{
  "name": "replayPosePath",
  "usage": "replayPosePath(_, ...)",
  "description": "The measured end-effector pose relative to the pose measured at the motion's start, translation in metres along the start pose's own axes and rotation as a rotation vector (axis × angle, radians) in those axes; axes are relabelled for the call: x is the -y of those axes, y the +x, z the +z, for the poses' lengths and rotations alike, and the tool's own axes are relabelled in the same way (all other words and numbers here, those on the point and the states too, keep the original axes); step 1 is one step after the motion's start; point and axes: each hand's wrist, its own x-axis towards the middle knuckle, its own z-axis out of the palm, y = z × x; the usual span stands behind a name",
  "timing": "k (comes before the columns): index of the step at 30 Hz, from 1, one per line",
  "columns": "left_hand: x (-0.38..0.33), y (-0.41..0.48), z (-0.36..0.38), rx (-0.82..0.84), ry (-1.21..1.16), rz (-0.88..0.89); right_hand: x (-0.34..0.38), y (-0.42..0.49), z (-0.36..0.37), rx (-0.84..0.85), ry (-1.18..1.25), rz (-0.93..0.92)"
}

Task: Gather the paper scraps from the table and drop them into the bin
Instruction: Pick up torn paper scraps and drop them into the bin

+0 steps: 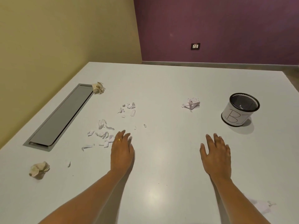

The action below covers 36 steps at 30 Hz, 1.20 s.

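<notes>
Torn white paper scraps [103, 135] lie scattered left of centre on the white table [161, 88], with a second cluster of scraps [128, 109] farther back. A crumpled white paper ball [191, 103] sits mid-right. Two crumpled beige balls lie at the far left [98, 88] and near left [39, 168]. Another white scrap [265, 206] lies near the right front. The bin [239, 110], a black mesh cup with a white label, stands at the right. My left hand [122, 151] rests flat and empty, its fingers beside the nearest scraps. My right hand [216, 154] lies flat with spread fingers, holding nothing.
A grey cable-access flap [59, 117] is set into the table along the left side. A yellow wall runs on the left and a purple wall with a socket [195, 46] stands behind. The table's far edge and right corner are visible.
</notes>
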Motion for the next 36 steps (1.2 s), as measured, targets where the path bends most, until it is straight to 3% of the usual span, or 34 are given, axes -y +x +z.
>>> replayPosePath(6,0.023,0.005,-0.007,0.091,0.145,-0.195,0.002,-0.001,-0.002,0.005,-0.011,0.0)
replayPosePath(13,0.028,0.001,-0.004,0.087,0.205,-0.048,0.001,-0.002,-0.001,-0.004,0.003,0.008)
replayPosePath(19,0.026,0.004,-0.01,0.108,0.116,-0.08,0.002,-0.001,0.0,-0.015,0.014,0.013)
replayPosePath(23,0.024,0.013,-0.017,0.111,0.2,-0.033,0.001,-0.001,0.001,-0.031,0.017,0.011)
replayPosePath(29,0.019,0.022,-0.02,0.077,0.107,-0.037,0.001,-0.001,0.002,-0.039,0.017,0.003)
replayPosePath(36,-0.024,0.033,-0.012,0.067,-0.156,-0.101,0.0,-0.001,0.004,-0.038,0.011,0.005)
